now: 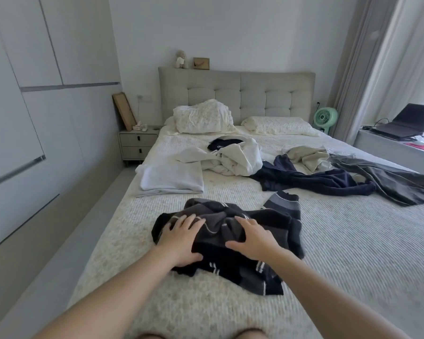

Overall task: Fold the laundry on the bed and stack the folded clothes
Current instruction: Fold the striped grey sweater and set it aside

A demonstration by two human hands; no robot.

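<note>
A dark striped garment (233, 270) lies crumpled on the near middle of the bed (340, 253). My left hand (181, 238) rests flat on its left part, fingers spread. My right hand (252, 238) lies flat on its middle, fingers spread. Neither hand grips the cloth. A folded white garment (171, 179) sits further back on the left. Behind it is a heap of white clothes (235, 157) with a black item (224, 144) on top. A navy garment (311, 179), a cream garment (309, 156) and a grey garment (397, 182) lie unfolded on the right.
Pillows and a rolled quilt (201, 118) lie against the grey headboard (238, 94). A nightstand (137, 145) stands left of the bed beside the wardrobe wall. A green fan (324, 117) and a window ledge with a laptop (406, 126) are on the right.
</note>
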